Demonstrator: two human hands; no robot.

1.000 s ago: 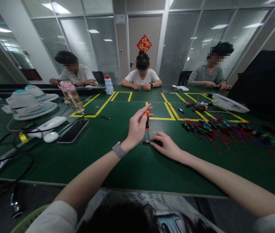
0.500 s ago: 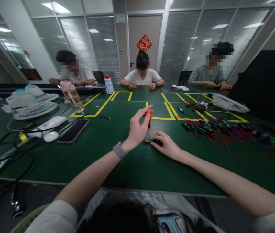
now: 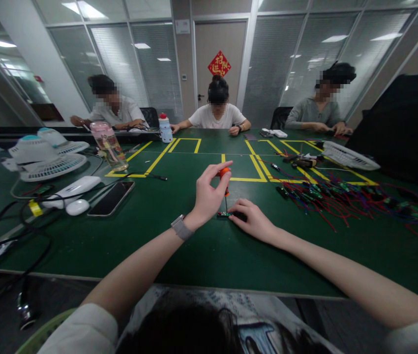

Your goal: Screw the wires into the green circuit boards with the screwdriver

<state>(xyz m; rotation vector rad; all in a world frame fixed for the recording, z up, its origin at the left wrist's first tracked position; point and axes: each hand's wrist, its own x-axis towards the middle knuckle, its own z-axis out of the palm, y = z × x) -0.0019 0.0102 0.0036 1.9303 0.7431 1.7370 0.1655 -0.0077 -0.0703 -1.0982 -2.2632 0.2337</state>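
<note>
My left hand (image 3: pixel 211 192) is closed round the orange handle of a screwdriver (image 3: pixel 225 173), its forefinger stretched across the top. The screwdriver stands nearly upright, and its thin shaft reaches down to a small green circuit board (image 3: pixel 223 215) lying on the green table (image 3: pixel 201 255). From the right, my right hand (image 3: pixel 251 221) rests on the table with thumb and fingertips closed on the board's right end. Part of the board is hidden by those fingertips.
Right of my hands lies a heap of circuit boards with red and blue wires (image 3: pixel 327 196). To the left are a phone (image 3: pixel 111 199), a white mouse (image 3: pixel 77 207), cables, white fans (image 3: pixel 50 157) and a pink-lidded bottle (image 3: pixel 109 146). Three people sit across the table.
My left hand has shifted slightly round the screwdriver handle; the board and my right hand stay put. Across the table, the middle person's arm has reached out toward the blue-and-white bottle.
</note>
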